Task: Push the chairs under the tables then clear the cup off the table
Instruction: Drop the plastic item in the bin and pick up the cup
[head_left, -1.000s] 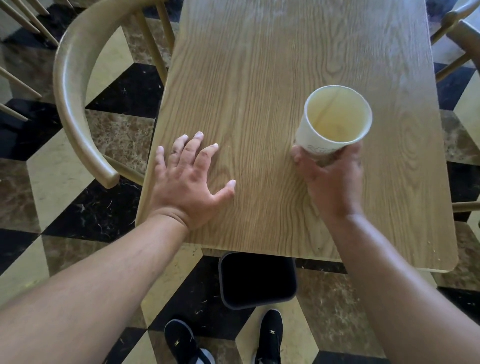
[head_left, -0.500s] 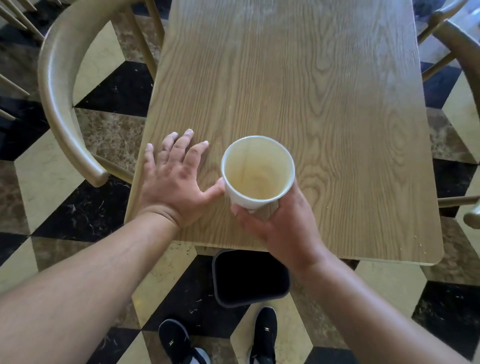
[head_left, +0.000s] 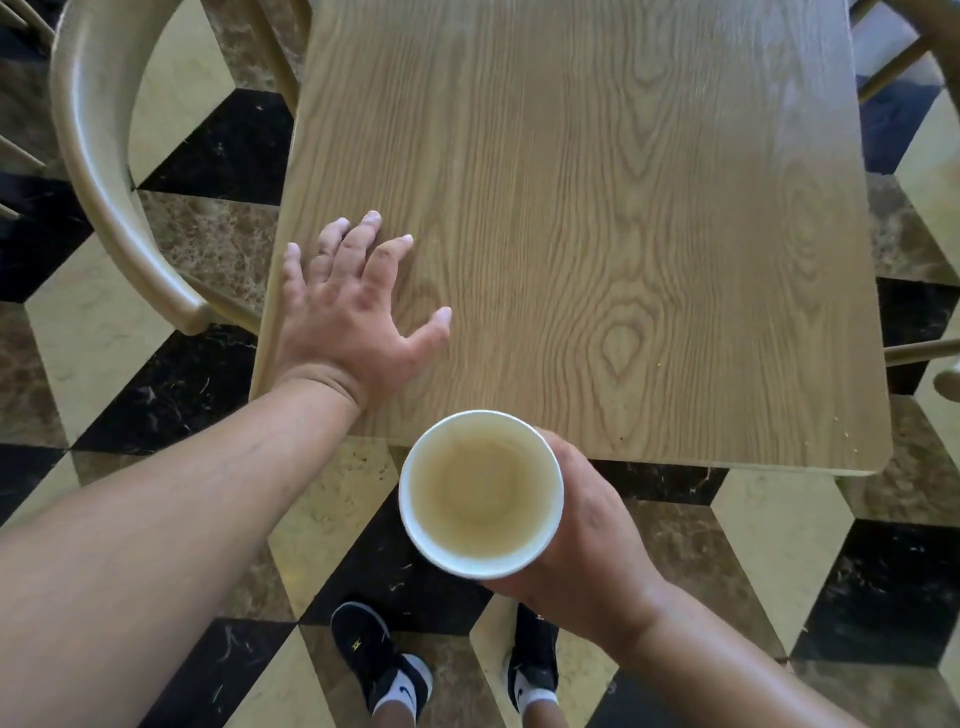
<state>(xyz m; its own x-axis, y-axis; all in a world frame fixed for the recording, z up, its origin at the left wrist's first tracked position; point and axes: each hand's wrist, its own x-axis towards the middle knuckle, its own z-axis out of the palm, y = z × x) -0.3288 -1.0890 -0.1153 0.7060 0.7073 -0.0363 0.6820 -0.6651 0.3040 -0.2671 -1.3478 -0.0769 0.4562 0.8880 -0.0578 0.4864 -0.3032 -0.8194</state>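
A white paper cup (head_left: 480, 493), stained beige inside, is upright in my right hand (head_left: 587, 535), held off the near edge of the wooden table (head_left: 597, 208) and above the floor. My left hand (head_left: 353, 312) lies flat on the table's near left corner with its fingers spread. A curved-back wooden chair (head_left: 98, 171) stands at the table's left side, its seat hidden under the tabletop. Parts of another chair (head_left: 914, 47) show at the far right.
The floor is black, cream and brown marble tiles (head_left: 769, 530). My two feet in black shoes (head_left: 379, 660) stand just short of the table. A chair rail (head_left: 919, 351) pokes out at the right edge.
My right hand has carried the cup from the table's right side leftwards and towards me, past the near edge. The black bin seen under the table earlier is hidden behind the cup. My left hand has stayed put.
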